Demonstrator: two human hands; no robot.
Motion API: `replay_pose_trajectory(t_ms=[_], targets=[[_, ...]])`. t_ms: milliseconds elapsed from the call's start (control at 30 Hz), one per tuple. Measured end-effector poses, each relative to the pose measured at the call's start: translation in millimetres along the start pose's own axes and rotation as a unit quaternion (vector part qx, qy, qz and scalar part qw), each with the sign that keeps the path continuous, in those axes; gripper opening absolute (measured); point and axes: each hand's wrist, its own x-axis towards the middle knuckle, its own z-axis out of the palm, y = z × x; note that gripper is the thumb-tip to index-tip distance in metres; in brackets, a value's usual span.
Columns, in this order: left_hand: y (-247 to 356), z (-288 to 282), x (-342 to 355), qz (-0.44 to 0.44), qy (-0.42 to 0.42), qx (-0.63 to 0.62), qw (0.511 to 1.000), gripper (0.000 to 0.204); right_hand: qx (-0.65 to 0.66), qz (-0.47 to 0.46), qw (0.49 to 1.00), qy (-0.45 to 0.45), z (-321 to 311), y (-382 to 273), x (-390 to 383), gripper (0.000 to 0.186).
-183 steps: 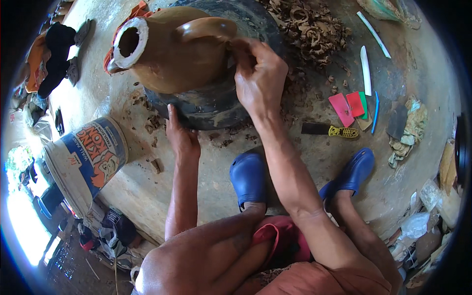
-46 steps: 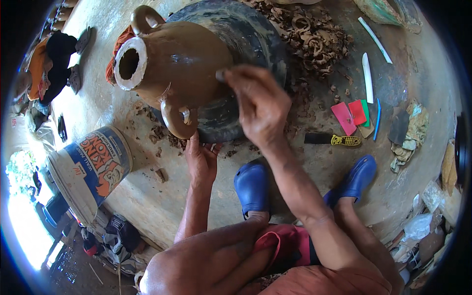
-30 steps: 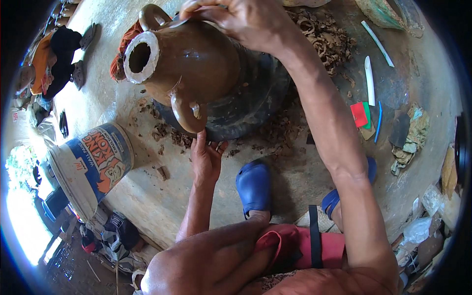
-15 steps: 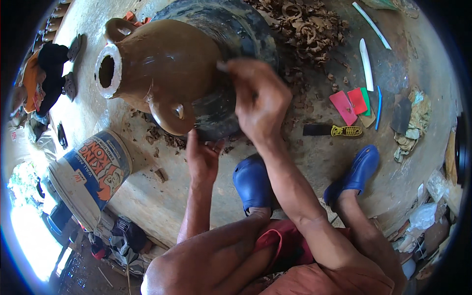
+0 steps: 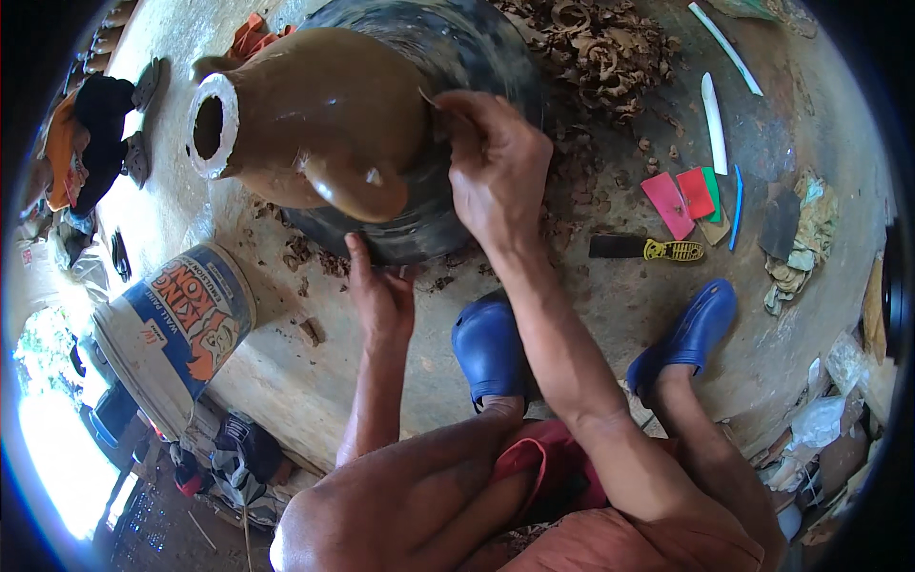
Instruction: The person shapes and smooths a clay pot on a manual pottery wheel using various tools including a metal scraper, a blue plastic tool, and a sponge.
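A brown clay pot (image 5: 324, 114) with a pale-rimmed mouth pointing left sits on a dark round turning wheel (image 5: 505, 57), whose surface looks streaked by motion. One looped handle (image 5: 357, 191) faces me; only part of the other handle (image 5: 217, 66) shows on the far side. My right hand (image 5: 500, 157) is closed in a pinch on a thin scraping tool (image 5: 425, 96), its tip at the pot's lower wall. Beside the wheel's near edge is my left hand (image 5: 381, 300), thumb stretched up and fingers apart from it, holding nothing visible.
Clay shavings (image 5: 600, 57) are heaped behind the wheel. To the right lie coloured flat pieces (image 5: 669, 205), a black-and-yellow tool (image 5: 648, 249), white strips (image 5: 713, 124) and a crumpled cloth (image 5: 810, 229). A paint bucket (image 5: 181, 329) stands at left. Another person (image 5: 81, 143) is at far left.
The wheel and pot have turned, bringing the near handle to the right and the far handle partly out of sight. My left hand has shifted slightly left; my right hand stays at the pot wall.
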Motion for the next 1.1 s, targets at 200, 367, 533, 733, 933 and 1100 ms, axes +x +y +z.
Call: replay_pose_trajectory(t_ms=[200, 367, 533, 733, 933, 1100], targets=[[-26.6, 24.0, -24.3, -0.126, -0.137, -0.063, 0.981, 0.057, 0.099, 0.100, 0.989, 0.041, 4.8, -17.4, -20.3, 0.018], [-37.5, 35.0, -25.1, -0.227, -0.236, 0.017, 0.945, 0.056, 0.094, 0.086, 0.991, 0.051, 7.6, -30.4, -25.5, 0.018], [-28.2, 31.5, -25.1, -0.240, -0.264, 0.023, 0.934, 0.051, 0.071, 0.073, 0.993, 0.058, 3.0, -60.6, -26.4, 0.016], [9.0, 21.8, -12.2, -0.157, -0.022, -0.012, 0.987, 0.063, 0.068, -0.101, 0.993, 0.009, -25.4, -63.3, 8.6, 0.018], [44.8, -6.2, 33.5, -0.033, 0.000, 0.009, 0.999, 0.064, 0.016, -0.211, 0.977, 0.005, -18.0, -50.8, 65.1, 0.023], [45.1, -12.5, 34.0, -0.029, 0.007, 0.033, 0.999, 0.061, 0.010, -0.288, 0.957, -0.002, -6.8, -41.4, 70.9, 0.024]])
